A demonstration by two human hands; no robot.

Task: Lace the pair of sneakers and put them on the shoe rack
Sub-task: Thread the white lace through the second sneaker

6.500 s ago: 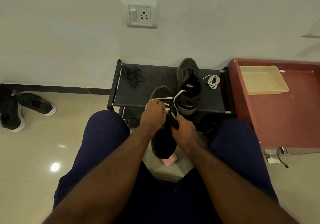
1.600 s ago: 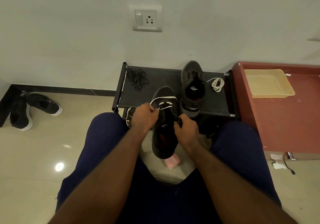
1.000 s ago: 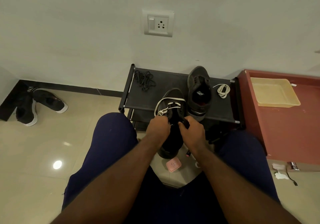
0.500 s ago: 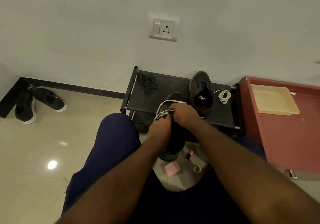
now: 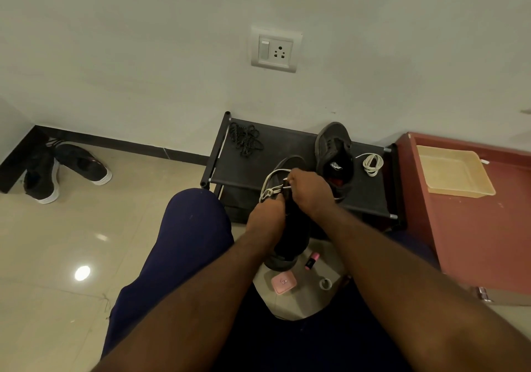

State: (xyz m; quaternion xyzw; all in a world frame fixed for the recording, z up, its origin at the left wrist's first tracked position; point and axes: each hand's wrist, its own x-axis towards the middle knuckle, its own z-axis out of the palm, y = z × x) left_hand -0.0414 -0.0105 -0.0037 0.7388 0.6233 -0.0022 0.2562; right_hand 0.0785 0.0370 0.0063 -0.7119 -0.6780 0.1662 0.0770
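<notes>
A dark sneaker (image 5: 290, 242) is held between my knees, toe pointing at the black shoe rack (image 5: 290, 153). My left hand (image 5: 265, 215) grips its side near the tongue. My right hand (image 5: 309, 192) reaches over the shoe and pinches the white lace (image 5: 271, 183), which is threaded through the front eyelets. The second dark sneaker (image 5: 333, 156) stands unlaced on the rack's top shelf, with a coiled white lace (image 5: 372, 164) to its right. A black lace bundle (image 5: 245, 140) lies at the shelf's left end.
A red cabinet (image 5: 471, 222) with a beige tray (image 5: 451, 170) stands right of the rack. Another pair of black shoes (image 5: 61, 170) lies by the wall at left. A pink case (image 5: 284, 283), a pink tube (image 5: 311, 260) and a small ring lie on the floor under the sneaker.
My right hand has moved from the shoe's right side up and over the tongue to the lace at the front eyelets. The view has tilted down and left.
</notes>
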